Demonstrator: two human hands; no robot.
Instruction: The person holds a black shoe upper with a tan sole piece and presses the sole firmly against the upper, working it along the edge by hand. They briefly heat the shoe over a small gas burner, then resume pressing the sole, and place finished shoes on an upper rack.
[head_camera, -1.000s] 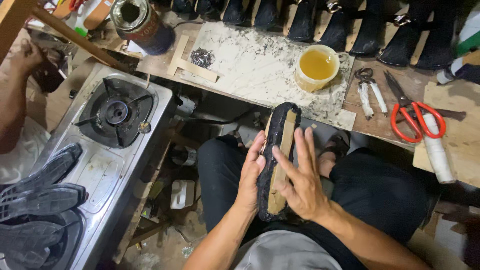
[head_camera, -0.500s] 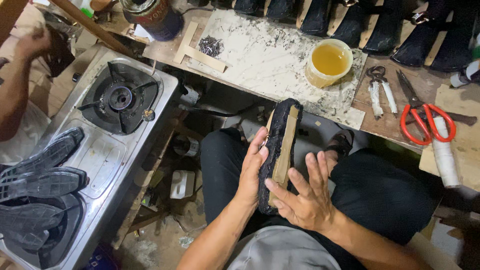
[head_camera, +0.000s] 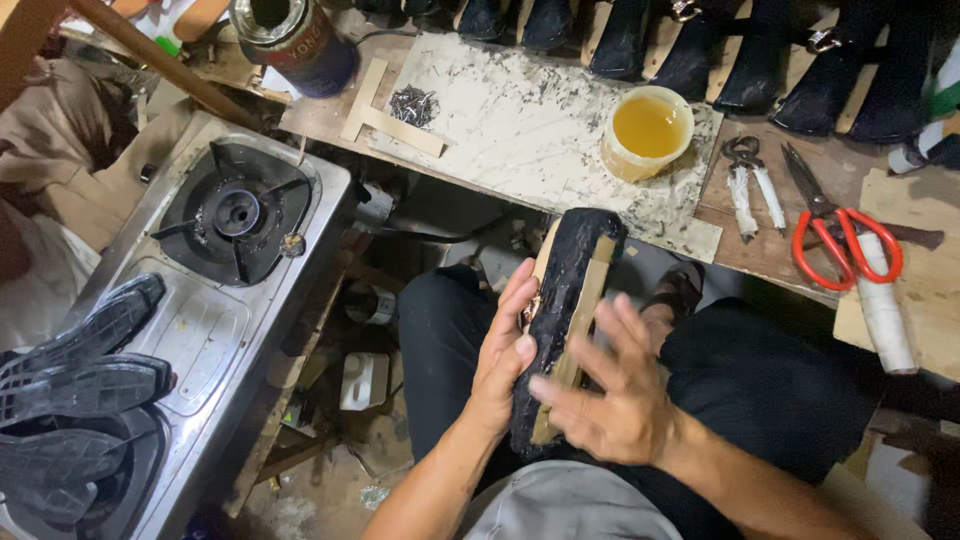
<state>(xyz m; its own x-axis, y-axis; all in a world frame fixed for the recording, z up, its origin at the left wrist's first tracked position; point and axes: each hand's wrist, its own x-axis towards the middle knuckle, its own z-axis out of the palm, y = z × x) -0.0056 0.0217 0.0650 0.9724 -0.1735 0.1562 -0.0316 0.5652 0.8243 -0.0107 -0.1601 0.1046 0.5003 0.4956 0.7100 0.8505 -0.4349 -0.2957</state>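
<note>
Over the person's lap, the left hand (head_camera: 505, 355) grips the side of a black shoe upper (head_camera: 560, 310) turned sole-side up on its last, with a tan insole strip (head_camera: 580, 330) running along it. The right hand (head_camera: 610, 395), fingers spread and blurred, lies flat across the lower part of the strip. Ahead on the workbench (head_camera: 520, 120) stand a tub of yellow glue (head_camera: 648, 130), pincers (head_camera: 748, 185) and red-handled scissors (head_camera: 835, 225); black soles (head_camera: 85, 360) lie on the gas stove (head_camera: 235, 215) at left.

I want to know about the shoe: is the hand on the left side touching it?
Touching. The head view shows the left hand wrapped round the edge of the black shoe, thumb and fingers pressed against its side, with no gap.
</note>
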